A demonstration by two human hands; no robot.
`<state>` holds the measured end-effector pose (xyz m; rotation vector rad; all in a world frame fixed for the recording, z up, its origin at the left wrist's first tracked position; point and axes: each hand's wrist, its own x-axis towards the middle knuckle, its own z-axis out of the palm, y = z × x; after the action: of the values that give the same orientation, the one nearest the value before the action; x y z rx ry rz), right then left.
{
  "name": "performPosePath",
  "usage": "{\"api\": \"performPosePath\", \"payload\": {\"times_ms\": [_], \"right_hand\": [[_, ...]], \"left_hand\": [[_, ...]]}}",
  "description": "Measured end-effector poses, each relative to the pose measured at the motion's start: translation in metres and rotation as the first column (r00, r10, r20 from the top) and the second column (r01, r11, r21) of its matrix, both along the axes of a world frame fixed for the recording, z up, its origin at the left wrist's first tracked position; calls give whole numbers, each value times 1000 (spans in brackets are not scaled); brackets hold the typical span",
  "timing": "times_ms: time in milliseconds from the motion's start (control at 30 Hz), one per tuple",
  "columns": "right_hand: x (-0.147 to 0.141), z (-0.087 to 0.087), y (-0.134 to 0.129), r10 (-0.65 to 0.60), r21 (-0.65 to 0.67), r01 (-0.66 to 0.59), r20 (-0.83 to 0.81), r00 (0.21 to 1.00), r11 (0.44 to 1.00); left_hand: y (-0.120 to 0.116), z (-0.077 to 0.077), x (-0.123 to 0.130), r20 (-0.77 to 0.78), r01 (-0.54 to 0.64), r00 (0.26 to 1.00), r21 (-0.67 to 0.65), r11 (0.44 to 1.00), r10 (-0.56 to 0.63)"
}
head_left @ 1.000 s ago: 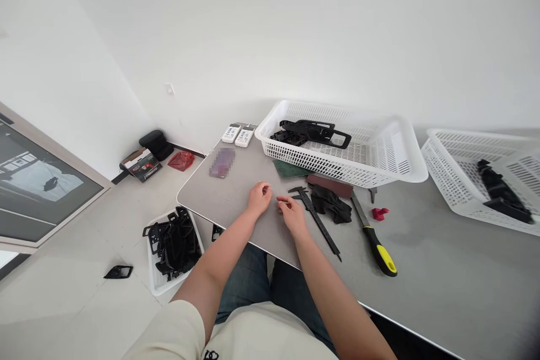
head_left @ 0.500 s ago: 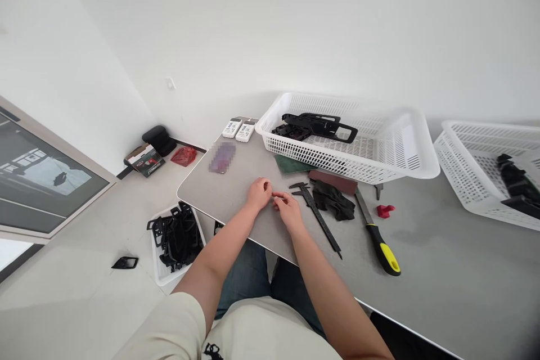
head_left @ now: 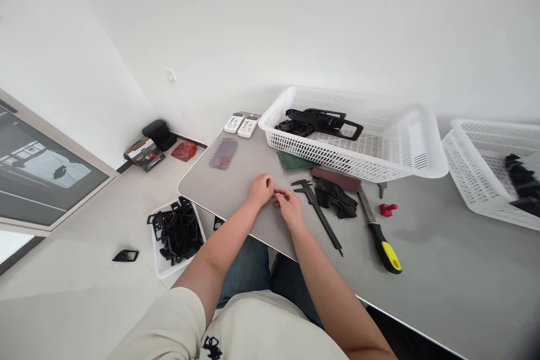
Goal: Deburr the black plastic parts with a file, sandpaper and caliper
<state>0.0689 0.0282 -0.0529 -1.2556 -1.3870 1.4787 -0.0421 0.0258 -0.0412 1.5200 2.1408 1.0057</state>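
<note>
Both hands are close together over the grey table [head_left: 211, 191], near its front edge. My left hand [head_left: 260, 189] is closed, its fingers curled inward; whatever it may hold is hidden. My right hand [head_left: 290, 206] is closed too, thumb and fingers bent together and pointing at the left fingertips. Anything between them is too small to make out. Just right of my right hand lies a black caliper [head_left: 321, 219]. Beyond it sit a crumpled black cloth [head_left: 336, 198] and a file with a black and yellow handle [head_left: 386, 250].
A white basket [head_left: 350, 160] with black plastic parts stands behind my hands, another basket [head_left: 472, 191] to its right. Green [head_left: 295, 161] and brown [head_left: 337, 179] sheets and a red piece [head_left: 388, 210] lie nearby. A floor bin [head_left: 158, 261] holds black parts.
The view has shifted slightly. Both hands stay nearly in place, fingers still close together; the things on the table have not moved.
</note>
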Motion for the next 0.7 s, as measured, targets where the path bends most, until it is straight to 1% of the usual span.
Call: {"api": "performPosePath", "payload": {"times_ms": [267,500,600,700], "right_hand": [[-2,4,0,-34,23,35,-29,999,999],[-3,6,3,-67,71,67,-4,998,995],[3,16,5,-88,134,84,23,996,987],[15,37,14,-104,229,89,52,993,969]], "left_hand": [[1,2,-3,-31,14,999,6,1000,-14],[3,1,-6,-36,7,999,17,1000,-6],[1,0,-6,-34,8,999,40,999,-7],[-2,4,-5,-38,9,999,90,996,-6]]}}
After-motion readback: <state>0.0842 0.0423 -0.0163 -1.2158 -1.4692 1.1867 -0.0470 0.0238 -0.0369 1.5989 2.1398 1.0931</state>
